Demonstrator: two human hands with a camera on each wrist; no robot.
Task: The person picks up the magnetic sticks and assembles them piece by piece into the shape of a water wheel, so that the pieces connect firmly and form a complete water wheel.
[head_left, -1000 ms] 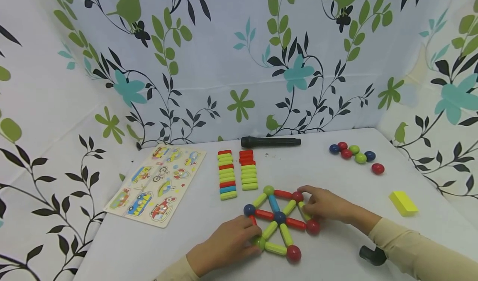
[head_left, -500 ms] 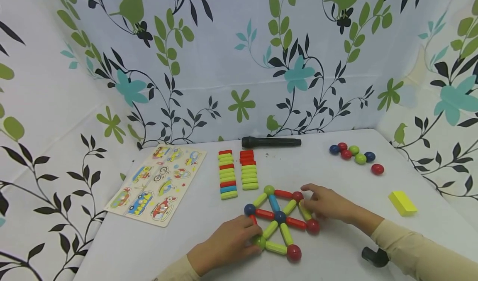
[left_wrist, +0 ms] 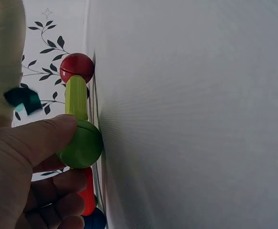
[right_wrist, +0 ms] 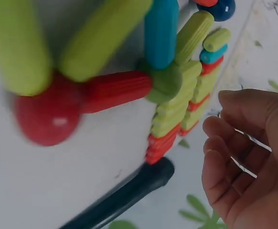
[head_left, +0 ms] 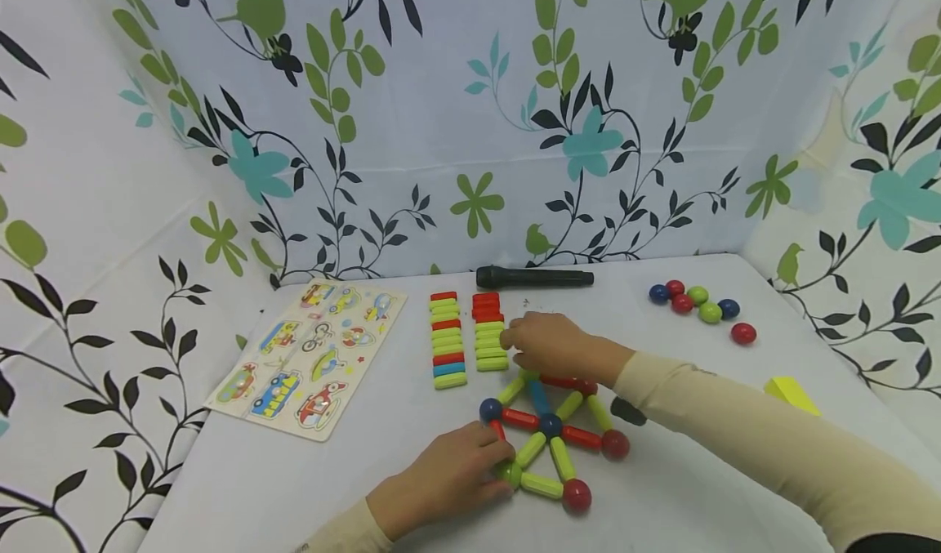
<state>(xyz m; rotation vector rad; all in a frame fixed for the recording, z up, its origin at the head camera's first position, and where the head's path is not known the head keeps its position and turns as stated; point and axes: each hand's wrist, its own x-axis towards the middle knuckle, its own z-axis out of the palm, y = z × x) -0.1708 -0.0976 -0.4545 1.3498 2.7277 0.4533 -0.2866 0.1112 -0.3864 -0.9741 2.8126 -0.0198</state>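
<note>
A flat, wheel-like frame of coloured rods and balls lies on the table around a blue hub ball (head_left: 550, 425). At its near-left corner my left hand (head_left: 452, 475) holds a green ball (left_wrist: 84, 148), thumb on top and fingers behind. A light green rod (left_wrist: 76, 98) runs from that ball to a red ball (left_wrist: 77, 66). My right hand (head_left: 551, 345) is above the frame's far side, fingertips close to the right row of rods (head_left: 489, 342). In the right wrist view its fingers are loosely bent with nothing between them. The right arm partly covers the frame's far-right edge.
Left of that row stands a second row of rods (head_left: 446, 345). A black microphone-shaped object (head_left: 534, 278) lies behind them. Several loose balls (head_left: 682, 303) sit at the back right, and a yellow block (head_left: 790, 394) is partly behind the right sleeve. A picture puzzle board (head_left: 309, 357) lies left.
My right hand has left the frame's right side and moved left and away from me to the rod rows. My left hand stays on the green ball.
</note>
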